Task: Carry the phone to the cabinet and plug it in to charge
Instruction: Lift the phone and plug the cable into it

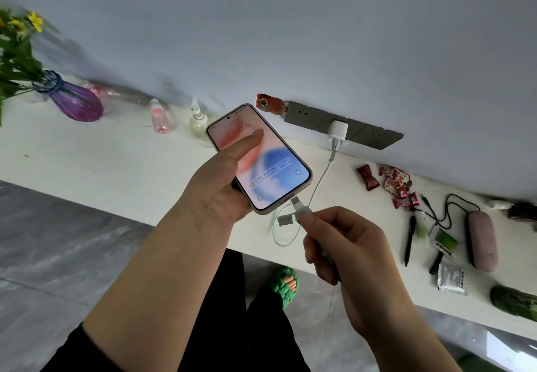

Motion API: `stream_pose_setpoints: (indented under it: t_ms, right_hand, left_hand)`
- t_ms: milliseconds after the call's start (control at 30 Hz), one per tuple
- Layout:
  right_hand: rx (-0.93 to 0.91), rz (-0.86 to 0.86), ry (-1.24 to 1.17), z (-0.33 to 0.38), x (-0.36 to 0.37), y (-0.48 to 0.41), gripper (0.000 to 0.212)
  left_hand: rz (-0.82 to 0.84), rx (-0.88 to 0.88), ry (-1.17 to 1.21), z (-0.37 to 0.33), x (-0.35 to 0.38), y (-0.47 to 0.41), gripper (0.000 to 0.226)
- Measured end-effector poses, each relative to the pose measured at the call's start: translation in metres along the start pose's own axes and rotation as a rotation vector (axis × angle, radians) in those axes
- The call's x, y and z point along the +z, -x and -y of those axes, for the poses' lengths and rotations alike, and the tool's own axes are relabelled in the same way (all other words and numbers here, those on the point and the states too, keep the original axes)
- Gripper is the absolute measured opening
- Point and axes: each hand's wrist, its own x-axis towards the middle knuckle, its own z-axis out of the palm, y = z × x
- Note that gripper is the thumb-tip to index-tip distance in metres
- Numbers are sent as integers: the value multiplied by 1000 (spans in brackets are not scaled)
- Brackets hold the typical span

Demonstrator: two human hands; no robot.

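White surface (116, 168) runs diagonally across the frame below a pale wall. At centre, the left hand (215, 191) grips the phone (258, 159), screen lit, thumb lying across the display. The right hand (345, 258) pinches the charging cable connector (299, 206) between thumb and forefinger, its tip just beside the phone's lower edge. The cable (316, 185) leads up to a white charger (337, 130) seated in the grey wall socket strip (305, 115).

white cabinet top (87, 150) | on it: purple vase (76, 101), 2 bottles, candies (398, 187), pen (409, 239), pink case (481, 240)
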Motion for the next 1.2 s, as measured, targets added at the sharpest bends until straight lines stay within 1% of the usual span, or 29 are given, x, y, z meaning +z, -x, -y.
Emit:
stream_pose_setpoints:
  t_ms: [300,367,400,467,533,567,600,667,700,867,933,1033,1067,1200]
  right_hand:
    - [71,-4,-17,-6,0,-3,23]
    - [94,-13,-33,-7,0,-3,25]
    - [98,-17,-44,-8,0,-3,25]
    - [92,-27,-68,-10,1,-4,22]
    - [84,-40,-76,-12,1,-4,22]
    - [84,-45,-80,-13,1,-4,22]
    - [89,-49,-90,-15,1,-4,22]
    - [88,-53,-122,-17,0,-4,21]
    - [80,-54,-137,-17,-1,-4,21]
    - [80,-27,-159,-17,-6,-7,22]
    - [83,-1,-168,-17,-4,-7,30]
    - [72,-21,-217,-18,-3,-8,43]
    - [69,-29,-222,-18,-4,-8,43]
    - [59,-33,-260,-16,-4,-10,26]
  left_hand:
    - [-39,-25,-3,4,-1,0,19]
    - [-71,-25,-35,3,2,2,7]
    - [-71,-13,-53,2,3,2,7]
    - [-51,39,-94,3,6,3,21]
    - [-36,56,-104,1,12,4,45]
    - [-25,63,-103,0,15,3,53]
    - [-1,83,-122,0,16,2,54]
    - [52,106,-153,0,19,2,41]
    - [66,93,-143,1,19,1,40]
    - [139,45,-98,13,19,0,62]
    - [161,16,-62,17,22,0,65]
    - [186,-4,23,21,24,-3,66]
    - [194,-5,46,22,24,-5,65]
    - [218,-51,77,27,24,-10,69]
